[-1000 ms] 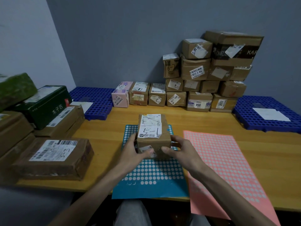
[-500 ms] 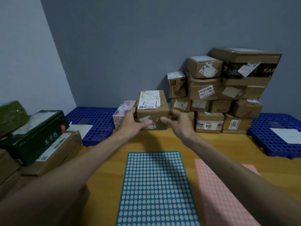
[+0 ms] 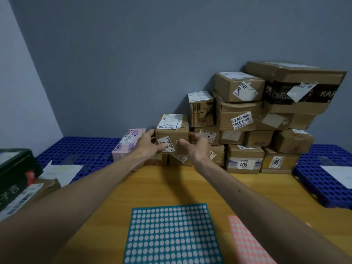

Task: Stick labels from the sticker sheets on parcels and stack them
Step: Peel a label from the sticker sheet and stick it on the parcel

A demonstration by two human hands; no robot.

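A small brown cardboard parcel (image 3: 172,133) with white labels on its top and front sits on the low row of boxes at the left end of the stack (image 3: 247,119). My left hand (image 3: 150,143) grips its left side and my right hand (image 3: 196,146) its right side, arms stretched forward. A pink box (image 3: 127,144) stands just left of the parcel, behind my left hand. The teal sticker sheet (image 3: 171,235) with white dots lies on the wooden table near me. A pink sticker sheet (image 3: 245,242) lies to its right, partly under my right forearm.
Blue perforated plastic pallets sit at the back left (image 3: 80,149) and at the right (image 3: 323,180), each with a white sheet on it. A dark green box (image 3: 17,174) and brown parcels (image 3: 28,197) are at the left edge. A grey wall stands behind the stack.
Both hands lifted the parcel off the teal sheet and carried it forward and up, onto the low row at the left of the stack. The view tilted up with it.
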